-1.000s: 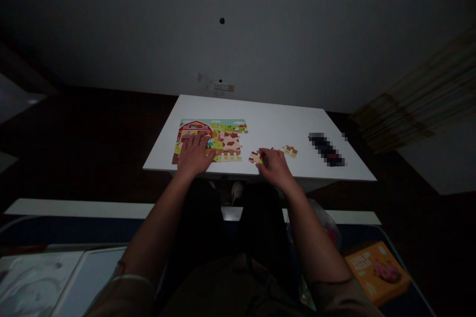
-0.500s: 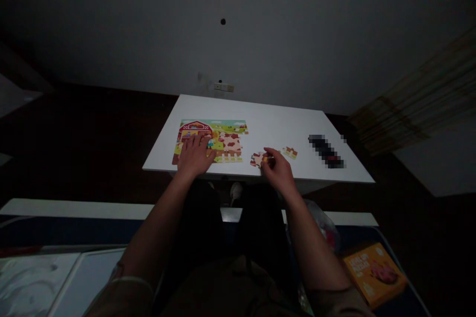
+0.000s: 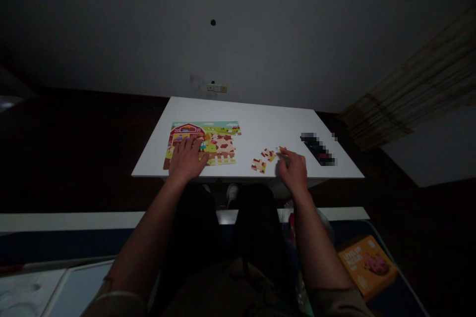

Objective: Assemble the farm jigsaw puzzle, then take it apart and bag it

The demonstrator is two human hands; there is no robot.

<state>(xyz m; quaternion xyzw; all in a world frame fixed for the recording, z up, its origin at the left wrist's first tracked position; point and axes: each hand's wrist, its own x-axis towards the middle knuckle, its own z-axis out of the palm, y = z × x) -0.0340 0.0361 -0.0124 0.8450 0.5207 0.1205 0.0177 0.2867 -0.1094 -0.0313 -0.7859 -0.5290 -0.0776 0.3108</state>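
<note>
The puzzle [image 3: 225,144], a partly assembled farm scene, lies flat on the left part of the white tabletop [image 3: 267,126]. I find the left hand [image 3: 187,161] resting palm down over its lower left area, fingers slightly apart. To the puzzle's right I record two loose pieces [image 3: 258,165], lying close together. The right hand [image 3: 293,172] is beside them, fingers curled at a further piece [image 3: 279,149]; in this dim light I cannot tell whether they grip it.
</note>
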